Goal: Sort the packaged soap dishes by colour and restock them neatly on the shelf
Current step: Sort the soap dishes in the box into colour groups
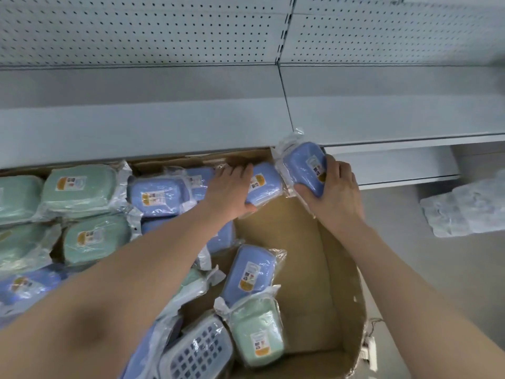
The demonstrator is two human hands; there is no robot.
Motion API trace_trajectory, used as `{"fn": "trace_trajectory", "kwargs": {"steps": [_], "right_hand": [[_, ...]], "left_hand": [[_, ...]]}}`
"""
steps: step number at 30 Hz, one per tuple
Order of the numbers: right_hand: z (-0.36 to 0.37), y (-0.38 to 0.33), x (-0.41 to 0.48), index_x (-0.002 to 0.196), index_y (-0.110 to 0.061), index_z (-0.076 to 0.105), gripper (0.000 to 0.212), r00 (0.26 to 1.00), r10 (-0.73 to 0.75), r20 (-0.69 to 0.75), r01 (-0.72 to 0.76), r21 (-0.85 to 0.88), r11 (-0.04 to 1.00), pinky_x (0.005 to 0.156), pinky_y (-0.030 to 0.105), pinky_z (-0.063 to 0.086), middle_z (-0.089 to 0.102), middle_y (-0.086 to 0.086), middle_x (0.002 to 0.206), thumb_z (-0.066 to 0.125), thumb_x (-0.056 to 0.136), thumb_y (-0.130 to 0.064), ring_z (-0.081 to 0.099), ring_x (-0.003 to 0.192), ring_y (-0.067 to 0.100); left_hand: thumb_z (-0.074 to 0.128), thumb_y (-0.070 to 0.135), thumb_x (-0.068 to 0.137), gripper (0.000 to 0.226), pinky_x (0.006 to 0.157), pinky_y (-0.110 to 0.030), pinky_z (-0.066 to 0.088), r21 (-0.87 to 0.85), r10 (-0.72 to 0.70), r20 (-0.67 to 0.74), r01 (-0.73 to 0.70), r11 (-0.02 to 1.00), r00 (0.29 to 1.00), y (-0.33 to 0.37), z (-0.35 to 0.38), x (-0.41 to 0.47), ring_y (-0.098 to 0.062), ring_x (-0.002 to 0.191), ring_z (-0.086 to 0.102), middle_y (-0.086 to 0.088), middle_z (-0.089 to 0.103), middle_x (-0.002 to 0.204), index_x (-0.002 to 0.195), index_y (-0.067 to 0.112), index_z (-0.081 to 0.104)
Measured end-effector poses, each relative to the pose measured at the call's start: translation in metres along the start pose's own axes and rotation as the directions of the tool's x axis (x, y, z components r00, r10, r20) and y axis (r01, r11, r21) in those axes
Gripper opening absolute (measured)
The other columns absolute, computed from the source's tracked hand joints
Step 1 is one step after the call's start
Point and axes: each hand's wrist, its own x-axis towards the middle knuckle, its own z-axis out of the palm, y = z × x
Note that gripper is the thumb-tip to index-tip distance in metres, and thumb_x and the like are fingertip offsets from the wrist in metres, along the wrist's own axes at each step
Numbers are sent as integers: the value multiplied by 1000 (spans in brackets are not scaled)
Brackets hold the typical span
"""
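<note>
1. Shelf: grey metal, spanning the far side, with a perforated back panel above it. Boards bare where visible.
2. Box: brown cardboard, open at the top, set directly in front of the shelf edge. Right half of the interior showing bare cardboard.
3. Green soap dishes: clear-wrapped and labelled, grouped at the left, lying flat and touching one another. One more green soap dish lying apart, near the front of the box.
4. Blue soap dishes: clear-wrapped, heaped in the middle of the box just right of the green group. One tilted blue piece lying just behind the stray green one. One wrapped piece with a grid face at the near edge.
5. Wrapped bundle: pale, in clear film, on the floor to the right, well apart from the box. Contents not legible.
6. Left hand: reaching across the heap, fingers laid over the top of a second blue soap dish, thumb curled under its near edge, gripping it at the far side of the box.
7. Right hand: clamped around a raised blue soap dish, held tilted above the far right corner of the box, just beside the shelf edge and not resting on the shelf.
</note>
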Motion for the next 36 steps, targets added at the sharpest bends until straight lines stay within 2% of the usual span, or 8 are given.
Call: {"fn": "trace_trajectory", "kwargs": {"steps": [6,13,19,22,25,29,32,36], "right_hand": [[11,8,-6,145,-5,34,81,987,-146,62,148,-22,989,97,49,44,45,20,131,71,79,-33,48,113,38],[32,0,16,141,-9,46,81,926,-291,240,351,-267,898,113,49,30,46,18,139,79,68,-3,38,135,39],[40,-5,23,156,-19,14,72,912,-186,366,311,-320,895,121,40,12,14,10,161,52,96,-12,8,150,30],[36,-17,13,153,-11,23,80,909,-236,344,340,-285,896,118,44,23,24,15,158,63,84,-2,20,147,34],[38,-45,1,144,-5,41,81,891,-354,286,413,-181,893,108,46,38,44,18,146,75,71,2,41,136,37],[49,-98,-10,144,-7,42,70,834,-461,304,512,-113,852,106,41,41,45,14,146,72,81,-7,45,132,33],[58,-125,-10,146,-11,39,67,815,-482,322,533,-88,842,105,40,41,42,11,148,68,86,-14,45,133,30],[62,-141,-9,150,-14,33,66,810,-465,357,528,-99,843,109,39,37,34,9,154,63,91,-17,40,136,30]], "left_hand": [[72,41,78,91,109,-37,30,89,-3,-19,5,996,1000,-18,4,-12,-29,123,45,-10,46,136,148,12,22],[72,36,82,94,109,-38,34,20,-46,52,45,999,998,-48,7,-29,-27,134,37,-6,36,146,152,15,13],[78,32,77,93,118,-39,17,65,18,-90,-12,998,996,-41,5,-42,-30,142,28,-13,31,154,151,9,26],[80,29,70,84,113,-45,29,36,8,-266,2,999,964,-60,-4,-61,-35,131,43,-16,47,142,141,4,44],[73,27,73,73,108,-45,37,-43,-119,-360,111,993,925,-97,-13,-92,-35,124,47,-15,52,133,138,5,47],[74,40,79,71,98,-45,44,-73,-169,-215,157,985,962,-138,-8,-119,-37,114,57,-18,58,127,135,3,50],[73,40,81,73,100,-41,43,-135,-140,-80,129,982,987,-148,-8,-122,-33,120,49,-10,48,138,141,12,43],[85,33,64,83,93,-39,48,-16,-134,-103,133,991,986,-154,-3,-123,-29,116,51,-7,52,129,136,18,48]]}}
